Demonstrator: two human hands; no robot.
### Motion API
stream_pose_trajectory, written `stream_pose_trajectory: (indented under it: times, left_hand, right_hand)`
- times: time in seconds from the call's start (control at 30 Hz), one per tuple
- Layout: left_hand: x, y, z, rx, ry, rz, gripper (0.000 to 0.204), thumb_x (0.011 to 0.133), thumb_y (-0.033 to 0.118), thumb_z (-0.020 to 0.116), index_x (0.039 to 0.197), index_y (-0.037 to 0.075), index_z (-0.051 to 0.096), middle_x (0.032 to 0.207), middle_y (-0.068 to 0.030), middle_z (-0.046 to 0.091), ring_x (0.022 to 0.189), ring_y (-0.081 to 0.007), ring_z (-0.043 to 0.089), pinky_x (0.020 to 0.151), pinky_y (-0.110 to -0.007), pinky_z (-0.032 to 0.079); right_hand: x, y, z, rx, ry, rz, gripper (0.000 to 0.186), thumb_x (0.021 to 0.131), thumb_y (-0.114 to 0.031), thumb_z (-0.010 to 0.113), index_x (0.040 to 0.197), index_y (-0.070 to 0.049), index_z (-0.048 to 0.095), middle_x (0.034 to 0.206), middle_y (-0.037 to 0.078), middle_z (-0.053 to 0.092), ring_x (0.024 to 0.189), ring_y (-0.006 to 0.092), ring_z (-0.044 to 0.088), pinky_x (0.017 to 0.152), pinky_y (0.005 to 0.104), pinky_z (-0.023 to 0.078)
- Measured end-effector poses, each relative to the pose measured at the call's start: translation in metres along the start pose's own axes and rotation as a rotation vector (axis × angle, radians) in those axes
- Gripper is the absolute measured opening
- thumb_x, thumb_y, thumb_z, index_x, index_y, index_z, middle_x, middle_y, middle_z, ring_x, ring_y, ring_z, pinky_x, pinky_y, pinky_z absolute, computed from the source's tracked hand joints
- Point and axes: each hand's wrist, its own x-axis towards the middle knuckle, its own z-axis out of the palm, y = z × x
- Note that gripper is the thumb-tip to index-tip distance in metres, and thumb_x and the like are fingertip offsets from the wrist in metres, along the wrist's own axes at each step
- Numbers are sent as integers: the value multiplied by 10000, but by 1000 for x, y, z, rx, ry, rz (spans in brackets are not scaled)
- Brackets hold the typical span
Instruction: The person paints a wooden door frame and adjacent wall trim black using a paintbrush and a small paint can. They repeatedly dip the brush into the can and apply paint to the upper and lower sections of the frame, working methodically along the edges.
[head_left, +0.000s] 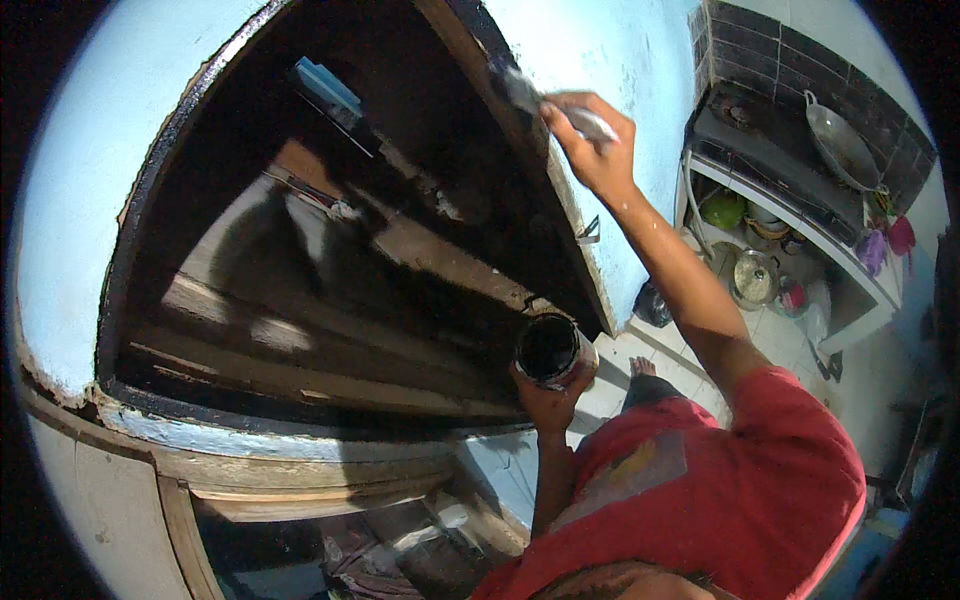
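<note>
My right hand (590,140) grips a paintbrush (600,124) with a pale handle, its bristles blurred against the dark edge of a wooden frame (465,50) beside the light blue wall (555,45). Lower down, my left hand (548,395) holds a round can (560,362) of black paint, upright with its open top facing me. The frame surrounds a dark, wood-lined opening (350,350). Black paint coats much of its rim (130,260).
At the right, a stove counter (745,135) carries a metal wok (842,145), with pots (755,278) stored beneath. My bare foot (642,365) rests on the tiled floor (677,340). A wooden-framed opening (230,472) lies at lower left.
</note>
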Motion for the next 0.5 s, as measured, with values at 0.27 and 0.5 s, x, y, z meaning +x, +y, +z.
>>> stream_pose_trajectory:
  times: [0.27,0.5]
  left_hand:
    - [13,4,5,22,-23,62,1107,641,191,1071,1510,16,409,1468,-199,576,1334,-319,616,1155,-449,499]
    - [35,14,20,-96,-88,-105,1110,633,175,1072,1510,18,410,1461,-205,583,1327,-320,625,1152,-437,507]
  right_hand:
    - [-118,16,-61,-238,-277,515,152,910,-76,761,1043,-5,786,939,135,802,854,229,779,804,349,604]
    - [-15,5,-26,-147,-211,25,146,890,-71,814,1034,-60,792,969,138,790,857,306,773,770,375,611]
